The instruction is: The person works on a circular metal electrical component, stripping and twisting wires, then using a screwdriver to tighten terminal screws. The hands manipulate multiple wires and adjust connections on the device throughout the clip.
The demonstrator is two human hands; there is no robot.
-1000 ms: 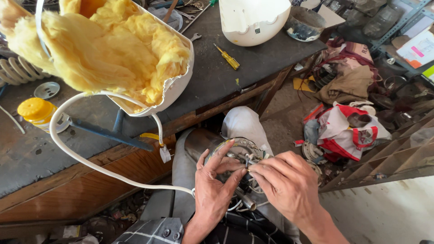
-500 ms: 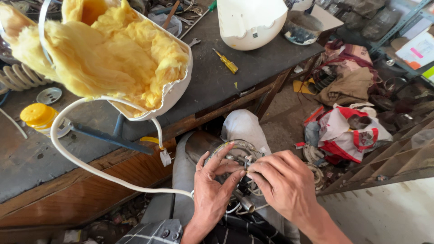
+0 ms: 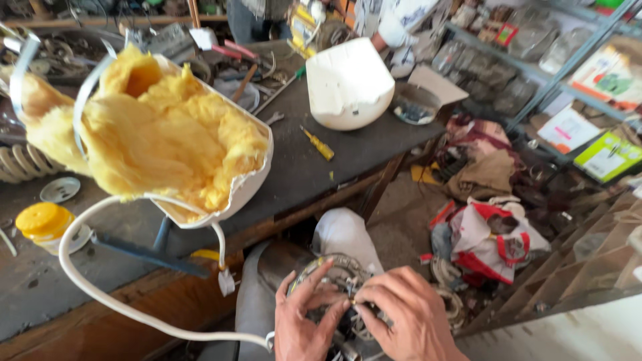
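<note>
My left hand (image 3: 306, 319) and my right hand (image 3: 404, 316) are low in the picture, over my lap, both closed on a round metal part with wire windings (image 3: 340, 277). The fingertips of both hands meet on its wires. A white cable (image 3: 107, 294) runs from near my left hand up to the bench. On the bench sits a cracked white shell (image 3: 244, 187) stuffed with yellow fibre insulation (image 3: 150, 137).
A dark workbench (image 3: 321, 170) holds a white casing (image 3: 348, 83), a yellow screwdriver (image 3: 318, 143), a yellow-lidded jar (image 3: 45, 224) and loose tools. Bags and cloth (image 3: 491, 234) lie on the floor to the right, below metal shelves (image 3: 568, 67). Another person stands behind the bench.
The view has tilted up and shifted, so my hands sit lower in the picture. They stay on the wound metal part, fingers working its wires.
</note>
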